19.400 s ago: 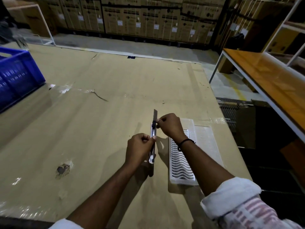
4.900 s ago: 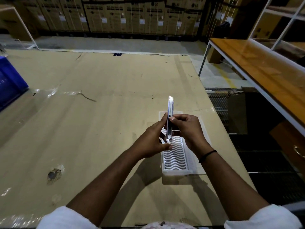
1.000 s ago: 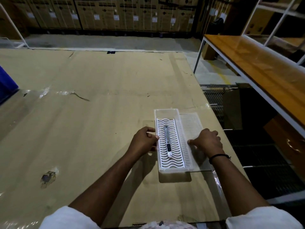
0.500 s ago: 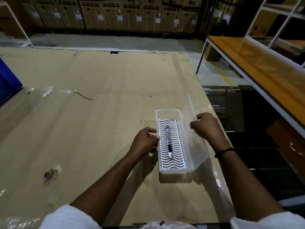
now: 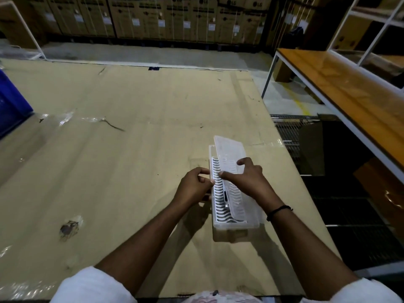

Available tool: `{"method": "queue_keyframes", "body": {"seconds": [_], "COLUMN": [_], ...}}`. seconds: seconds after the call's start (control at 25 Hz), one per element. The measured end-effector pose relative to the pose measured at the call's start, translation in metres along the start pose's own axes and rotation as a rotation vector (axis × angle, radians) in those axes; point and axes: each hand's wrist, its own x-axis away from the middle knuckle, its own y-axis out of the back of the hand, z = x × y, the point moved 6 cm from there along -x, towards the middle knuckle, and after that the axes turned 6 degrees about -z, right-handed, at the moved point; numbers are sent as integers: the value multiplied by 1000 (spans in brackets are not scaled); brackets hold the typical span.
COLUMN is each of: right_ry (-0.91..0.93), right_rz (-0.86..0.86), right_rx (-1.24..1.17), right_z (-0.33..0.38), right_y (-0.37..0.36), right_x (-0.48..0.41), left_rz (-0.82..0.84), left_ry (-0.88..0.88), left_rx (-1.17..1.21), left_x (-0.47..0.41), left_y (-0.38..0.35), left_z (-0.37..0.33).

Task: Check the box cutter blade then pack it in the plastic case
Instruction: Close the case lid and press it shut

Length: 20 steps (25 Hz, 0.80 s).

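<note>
A clear plastic case (image 5: 235, 225) with a white wavy insert sits near the right edge of the cardboard-covered table. The box cutter (image 5: 225, 199) lies lengthwise inside it, partly seen through the lid. My right hand (image 5: 244, 179) grips the clear hinged lid (image 5: 228, 152), which is tilted over the case and stands slightly ajar along its left side. My left hand (image 5: 193, 185) pinches the case's left rim.
A blue crate (image 5: 12, 106) stands at the table's left edge. The table's right edge (image 5: 290, 162) drops to a dark floor with a wire grid. An orange-topped bench (image 5: 341, 84) runs along the right. Stacked cartons line the back wall.
The box cutter went from both hands into the case. My right hand then lifted the lid from flat on the table and swung it leftward over the case. My left hand stayed on the rim.
</note>
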Motion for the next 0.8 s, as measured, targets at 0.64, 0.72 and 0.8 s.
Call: {"method": "queue_keyframes", "body": {"seconds": [0.64, 0.72, 0.8], "right_ry": [154, 147, 144], "right_rz": [-96, -87, -82], "right_rx": [233, 205, 185], "right_z": [-5, -7, -10], "right_y": [-21, -20, -18], "right_x": [4, 3, 2], "left_rz": [-56, -49, -35], "left_ry": [-61, -67, -69], "left_rx": [0, -7, -13], "left_x": [13, 12, 10], "left_y": [-1, -1, -1], "left_z": [3, 4, 3]}}
